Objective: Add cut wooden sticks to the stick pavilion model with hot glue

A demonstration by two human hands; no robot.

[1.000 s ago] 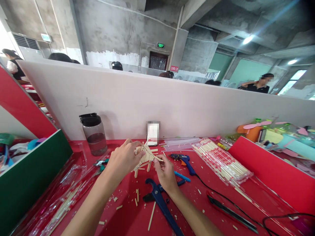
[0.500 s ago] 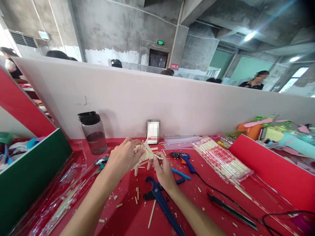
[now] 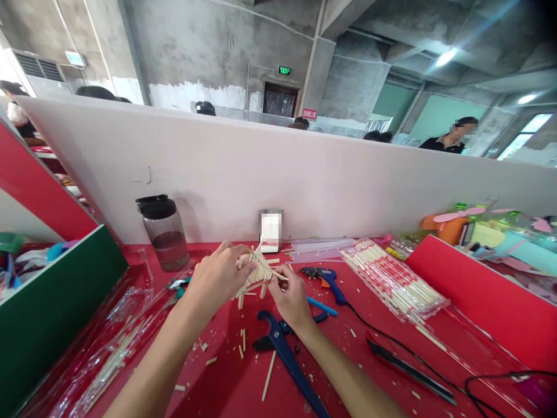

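A small model built of short pale wooden sticks point(image 3: 256, 271) is held above the red table point(image 3: 383, 377). My left hand point(image 3: 217, 278) grips its left side with curled fingers. My right hand point(image 3: 290, 296) pinches its right end, where one thin stick juts out. Below the hands lie blue-handled cutters point(image 3: 282, 351) and several cut stick pieces point(image 3: 242, 342).
A blue glue gun point(image 3: 325, 280) with a black cord lies right of the hands. Packs of chopsticks point(image 3: 391, 281) sit further right. A dark-lidded bottle point(image 3: 164, 232) stands at the back left. Plastic wrappers point(image 3: 108, 354) cover the left. A white partition point(image 3: 304, 180) closes the back; other people are beyond it.
Both hands stay on the stick model and shift slightly. The view has tilted a little.
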